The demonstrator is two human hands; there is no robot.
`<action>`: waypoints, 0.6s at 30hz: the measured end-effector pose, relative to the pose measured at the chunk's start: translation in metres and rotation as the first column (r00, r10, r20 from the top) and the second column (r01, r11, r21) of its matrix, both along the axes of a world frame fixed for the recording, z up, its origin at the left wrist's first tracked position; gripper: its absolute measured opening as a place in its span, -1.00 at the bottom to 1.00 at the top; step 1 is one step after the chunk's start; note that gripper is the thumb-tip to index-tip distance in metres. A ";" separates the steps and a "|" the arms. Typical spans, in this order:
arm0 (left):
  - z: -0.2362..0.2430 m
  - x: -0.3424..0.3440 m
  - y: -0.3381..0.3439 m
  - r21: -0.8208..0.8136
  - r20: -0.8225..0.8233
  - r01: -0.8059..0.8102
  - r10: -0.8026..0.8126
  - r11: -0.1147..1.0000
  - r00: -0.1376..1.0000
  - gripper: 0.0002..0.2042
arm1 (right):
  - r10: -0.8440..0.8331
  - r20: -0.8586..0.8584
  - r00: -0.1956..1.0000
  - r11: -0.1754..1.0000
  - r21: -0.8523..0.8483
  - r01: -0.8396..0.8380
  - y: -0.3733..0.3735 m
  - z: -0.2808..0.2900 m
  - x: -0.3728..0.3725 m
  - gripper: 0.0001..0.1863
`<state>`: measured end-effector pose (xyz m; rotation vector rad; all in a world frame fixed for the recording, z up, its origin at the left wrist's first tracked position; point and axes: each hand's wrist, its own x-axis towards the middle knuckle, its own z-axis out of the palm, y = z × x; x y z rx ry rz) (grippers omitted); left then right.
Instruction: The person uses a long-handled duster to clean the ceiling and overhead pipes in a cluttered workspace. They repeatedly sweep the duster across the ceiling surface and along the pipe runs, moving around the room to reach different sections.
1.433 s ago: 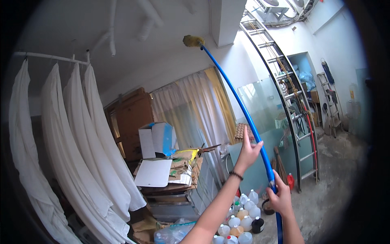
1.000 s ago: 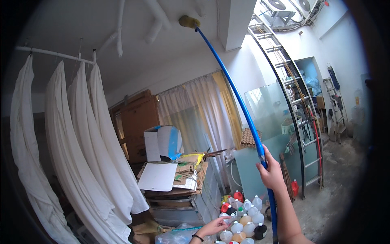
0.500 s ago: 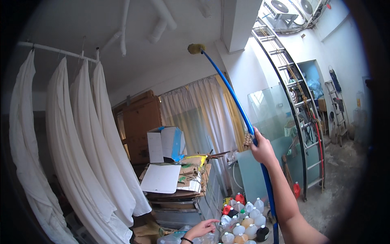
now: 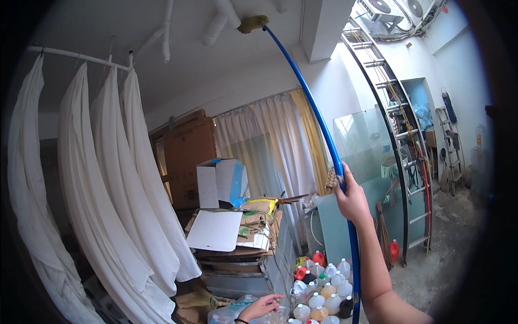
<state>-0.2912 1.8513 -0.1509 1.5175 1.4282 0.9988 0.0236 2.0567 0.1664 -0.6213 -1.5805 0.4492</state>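
Observation:
My right hand (image 4: 352, 198) is wrapped around a long blue pole (image 4: 314, 108) that slants up and to the left. At the pole's top end a fuzzy yellowish duster head (image 4: 252, 24) is up at the ceiling, beside a white pipe (image 4: 227, 12); whether they touch I cannot tell. The pole's lower part runs down along my right forearm and out at the bottom edge. Low in the middle, my left hand (image 4: 260, 309) holds nothing, its index finger stretched out and the others loosely bent. A dark beaded bracelet circles that wrist.
White cloths (image 4: 116, 178) hang from a rail at left. Flattened cardboard and a white board (image 4: 215, 230) are stacked on a cabinet. Several plastic jugs (image 4: 327, 291) crowd the floor. Glass panels (image 4: 337, 232) and a long ladder (image 4: 394, 108) lean at right, near a broom (image 4: 382, 232).
The duster head has risen toward the ceiling pipe, moving slightly left. My right hand keeps its grip on the pole and has shifted slightly. My left hand has dropped a little.

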 end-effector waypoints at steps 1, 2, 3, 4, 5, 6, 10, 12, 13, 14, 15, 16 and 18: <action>-0.001 -0.002 -0.001 -0.005 0.016 -0.004 0.004 1.000 1.000 -0.59 | -0.003 0.002 1.000 1.000 0.013 0.003 0.010 0.007 -0.004 -0.24; -0.001 -0.003 -0.001 -0.010 0.033 -0.007 0.007 1.000 0.999 -0.60 | 0.003 0.014 1.000 1.000 -0.023 -0.002 0.018 0.011 -0.007 -0.24; -0.002 -0.002 0.000 -0.011 0.049 -0.009 0.009 1.000 0.999 -0.60 | -0.004 0.027 1.000 0.999 -0.050 0.005 0.025 0.015 -0.010 -0.24; -0.002 0.001 0.002 0.000 0.041 0.012 -0.012 1.000 0.999 -0.60 | -0.016 0.035 0.999 0.997 -0.072 0.018 0.032 0.018 -0.012 -0.24; -0.001 0.006 0.007 0.010 0.034 0.033 -0.033 0.999 0.999 -0.59 | 0.036 0.009 0.999 0.994 -0.105 -0.035 0.039 0.020 -0.012 -0.24; 0.001 0.013 0.014 0.019 0.025 0.054 -0.054 0.998 0.998 -0.58 | 0.005 0.038 0.999 0.997 -0.071 -0.002 0.045 0.023 -0.016 -0.24; 0.006 0.088 0.054 0.231 0.053 0.193 -0.210 0.954 0.976 -0.46 | -0.018 0.094 0.995 0.999 -0.034 0.021 0.060 0.034 -0.039 -0.23; 0.013 0.129 0.073 0.242 0.165 0.272 -0.316 0.931 0.934 -0.41 | -0.040 0.085 0.996 0.997 -0.058 0.045 0.062 0.037 -0.050 -0.23; 0.017 0.148 0.082 0.242 0.217 0.325 -0.377 0.914 0.900 -0.39 | -0.028 0.071 0.997 0.998 -0.049 0.032 0.061 0.036 -0.055 -0.24; 0.017 0.172 0.087 0.300 0.224 0.270 -0.343 0.915 0.912 -0.40 | -0.022 0.093 0.995 0.999 -0.046 0.027 0.060 0.036 -0.060 -0.23; 0.016 0.199 0.090 0.356 0.236 0.215 -0.310 0.909 0.921 -0.40 | -0.028 0.106 0.994 0.999 -0.032 0.031 0.058 0.033 -0.065 -0.23; 0.016 0.215 0.088 0.406 0.248 0.159 -0.276 0.900 0.929 -0.41 | -0.033 0.117 0.993 0.999 -0.021 0.036 0.056 0.030 -0.069 -0.23; 0.023 0.219 0.078 0.386 0.199 0.065 -0.152 0.920 0.968 -0.39 | -0.031 0.090 0.995 0.999 -0.039 0.035 0.055 0.029 -0.072 -0.23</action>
